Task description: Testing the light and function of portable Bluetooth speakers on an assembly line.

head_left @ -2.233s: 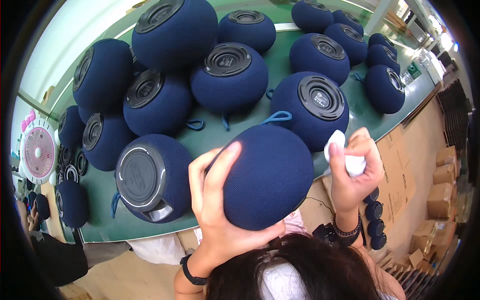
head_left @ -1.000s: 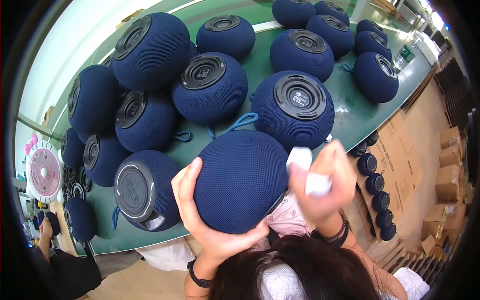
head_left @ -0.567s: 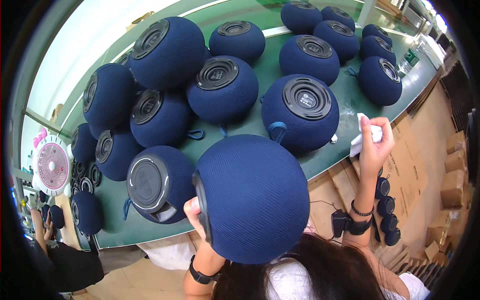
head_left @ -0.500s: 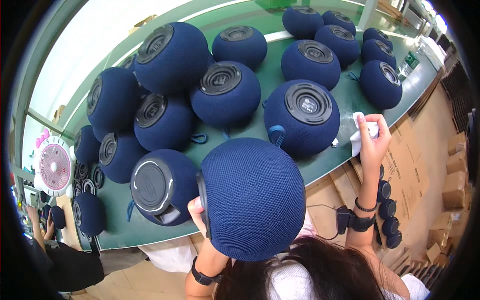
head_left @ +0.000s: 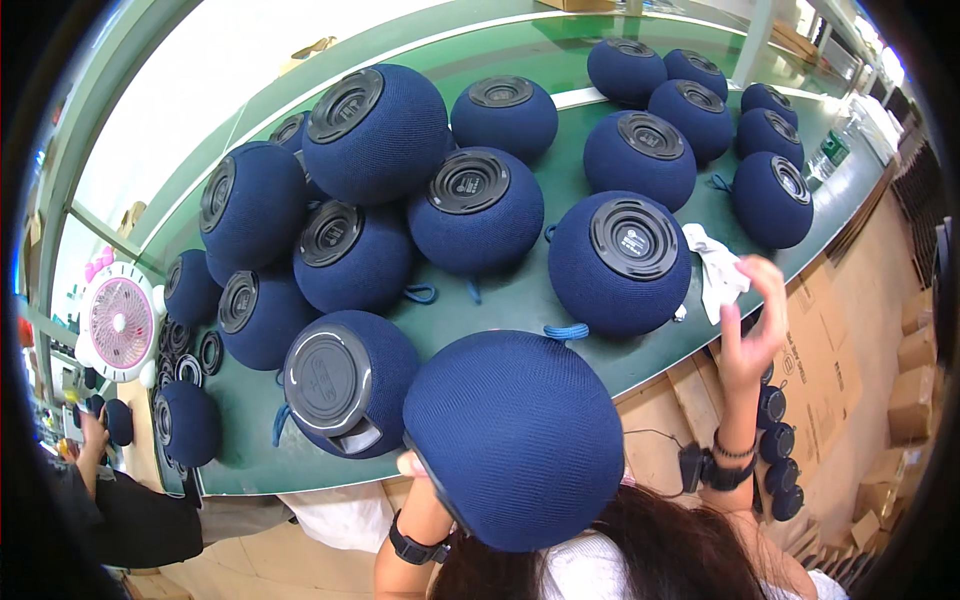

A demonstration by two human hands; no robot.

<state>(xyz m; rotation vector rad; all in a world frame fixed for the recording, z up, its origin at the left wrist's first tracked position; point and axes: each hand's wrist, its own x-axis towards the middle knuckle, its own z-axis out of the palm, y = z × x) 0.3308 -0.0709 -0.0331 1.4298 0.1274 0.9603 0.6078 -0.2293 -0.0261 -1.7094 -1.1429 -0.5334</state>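
Freed right hand has released crumpled white cloth at two o'clock; left hand apparently grasps round navy mesh speaker.

The near speaker wears matt, finely ribbed cloth. The black base beyond it looks like semi-gloss plastic, the wipe creased and papery, the tabletop smooth and shiny, the boxes dull cardboard.

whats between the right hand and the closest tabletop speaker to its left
In the head view, a crumpled white cloth lies between the right hand and that blue speaker, with a small white scrap by the speaker.
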